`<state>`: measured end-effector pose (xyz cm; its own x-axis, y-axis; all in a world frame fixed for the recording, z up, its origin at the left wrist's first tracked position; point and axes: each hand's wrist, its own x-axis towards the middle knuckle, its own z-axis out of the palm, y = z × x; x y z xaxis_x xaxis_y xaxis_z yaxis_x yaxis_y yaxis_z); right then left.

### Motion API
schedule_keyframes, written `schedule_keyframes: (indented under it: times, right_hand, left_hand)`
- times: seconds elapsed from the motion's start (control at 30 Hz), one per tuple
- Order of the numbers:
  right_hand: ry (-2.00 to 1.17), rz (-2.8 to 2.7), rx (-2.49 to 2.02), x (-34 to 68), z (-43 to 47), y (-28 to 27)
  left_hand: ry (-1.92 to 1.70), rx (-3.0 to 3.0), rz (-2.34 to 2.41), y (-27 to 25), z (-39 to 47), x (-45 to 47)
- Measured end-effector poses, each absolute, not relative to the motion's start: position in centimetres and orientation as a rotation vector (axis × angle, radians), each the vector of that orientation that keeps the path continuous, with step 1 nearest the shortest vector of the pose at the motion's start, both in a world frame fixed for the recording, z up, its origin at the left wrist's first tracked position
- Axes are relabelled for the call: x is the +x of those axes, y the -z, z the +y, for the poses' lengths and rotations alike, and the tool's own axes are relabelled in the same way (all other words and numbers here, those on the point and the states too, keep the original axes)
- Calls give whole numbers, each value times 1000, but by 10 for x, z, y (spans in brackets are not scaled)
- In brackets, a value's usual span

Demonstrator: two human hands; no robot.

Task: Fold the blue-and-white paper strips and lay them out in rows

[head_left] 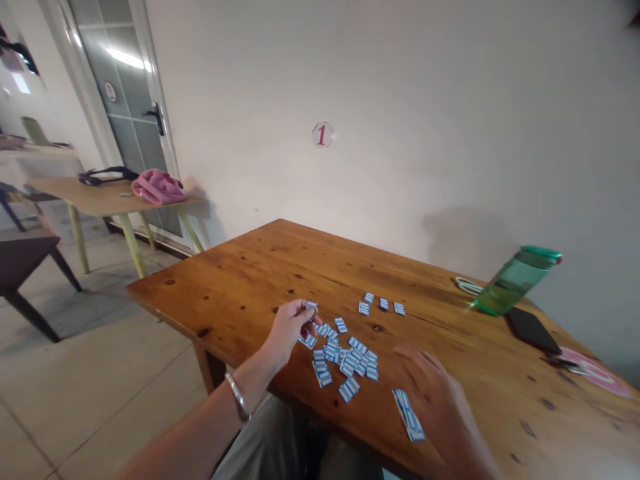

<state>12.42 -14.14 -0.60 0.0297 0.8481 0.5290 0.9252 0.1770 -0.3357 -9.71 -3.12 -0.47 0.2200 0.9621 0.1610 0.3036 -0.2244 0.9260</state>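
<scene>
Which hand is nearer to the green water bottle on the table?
Right. The right hand hovers over the table nearer the person than the green water bottle, still well short of it. The left hand is farther off, pinching a blue-and-white tile beyond the tile pile.

Green bottle [515, 280] lying tipped far beyond my right hand, black phone [533, 330] just beside it, pink cloth [157, 187] on the side table [95, 197] way off past my left
</scene>
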Motion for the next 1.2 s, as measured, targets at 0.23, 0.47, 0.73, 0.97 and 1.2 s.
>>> schedule_keyframes:
  times: [0.23,0.47,0.73,0.97,1.2]
  right_hand:
    - [-119,-1977,-2138,68,-57,-17]
    - [-171,-1917,-2301,46,-27,-6]
    - [-221,-1843,-2300,49,-24,0]
    - [-297,-1740,-2167,56,-22,7]
    - [-417,-1591,-1862,63,-32,3]
  left_hand:
    - [-1326,780,776,26,-70,-89]
    - [-1321,660,613,30,-67,-94]
    - [-1324,664,620,30,-68,-97]
    - [-1318,644,603,33,-68,-96]
    - [-1305,728,678,28,-71,-95]
